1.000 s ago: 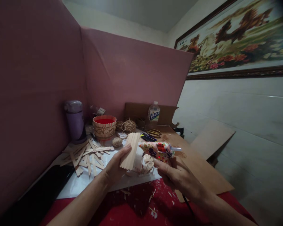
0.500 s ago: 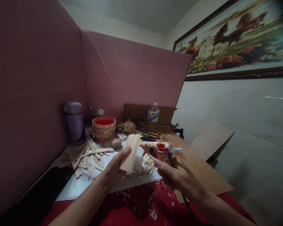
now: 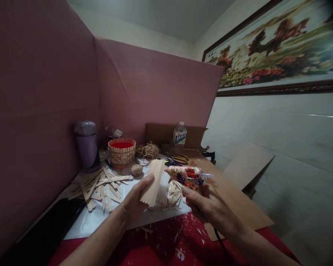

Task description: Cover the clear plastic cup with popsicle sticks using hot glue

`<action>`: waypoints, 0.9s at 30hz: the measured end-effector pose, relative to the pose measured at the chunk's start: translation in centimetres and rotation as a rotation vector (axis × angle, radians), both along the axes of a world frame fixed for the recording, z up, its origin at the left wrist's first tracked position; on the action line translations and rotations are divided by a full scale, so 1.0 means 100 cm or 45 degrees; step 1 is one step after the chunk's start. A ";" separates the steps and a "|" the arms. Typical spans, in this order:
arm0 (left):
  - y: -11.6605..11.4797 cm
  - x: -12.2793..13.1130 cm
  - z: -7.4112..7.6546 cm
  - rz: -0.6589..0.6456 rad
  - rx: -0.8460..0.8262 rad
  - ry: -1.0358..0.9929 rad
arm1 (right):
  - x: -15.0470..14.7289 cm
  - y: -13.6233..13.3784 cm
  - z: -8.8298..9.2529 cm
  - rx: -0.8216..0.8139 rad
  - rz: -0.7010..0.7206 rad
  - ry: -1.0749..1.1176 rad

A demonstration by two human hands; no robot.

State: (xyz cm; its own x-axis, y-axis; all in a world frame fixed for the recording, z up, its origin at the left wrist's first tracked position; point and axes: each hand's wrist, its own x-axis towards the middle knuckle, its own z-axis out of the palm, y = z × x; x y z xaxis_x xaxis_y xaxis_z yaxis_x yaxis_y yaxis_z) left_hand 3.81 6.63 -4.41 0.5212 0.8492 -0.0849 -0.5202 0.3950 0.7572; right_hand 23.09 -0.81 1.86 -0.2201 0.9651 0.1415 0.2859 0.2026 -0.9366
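Note:
My left hand (image 3: 136, 195) is closed around a clear plastic container (image 3: 163, 190) faced with a row of wooden craft sticks (image 3: 153, 181). The thumb presses on the sticks, which stand side by side and tilt slightly right. In my right hand (image 3: 209, 205) is a flower-patterned hot glue gun (image 3: 185, 175), with a clear glue stick (image 3: 209, 175) poking out of its back. Its nozzle points left, close to the right side of the container; whether it touches cannot be made out. A dark cord (image 3: 220, 242) hangs below the hand.
Loose craft sticks (image 3: 101, 186) lie on white paper, left. Behind stand a purple bottle (image 3: 87, 146), a stick-covered bowl (image 3: 122, 155), a twine ball (image 3: 137, 170), twine (image 3: 150, 150), scissors (image 3: 180, 159) and a plastic bottle (image 3: 180, 135). Wood scraps (image 3: 174, 193) lie between the hands; cardboard (image 3: 238, 199) lies right.
The view has shifted very slightly. Both hands, the stick-faced container and the glue gun keep nearly the same positions.

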 end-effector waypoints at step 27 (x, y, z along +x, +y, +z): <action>0.000 0.000 -0.002 -0.025 0.014 0.010 | 0.003 0.002 -0.004 0.027 -0.073 -0.062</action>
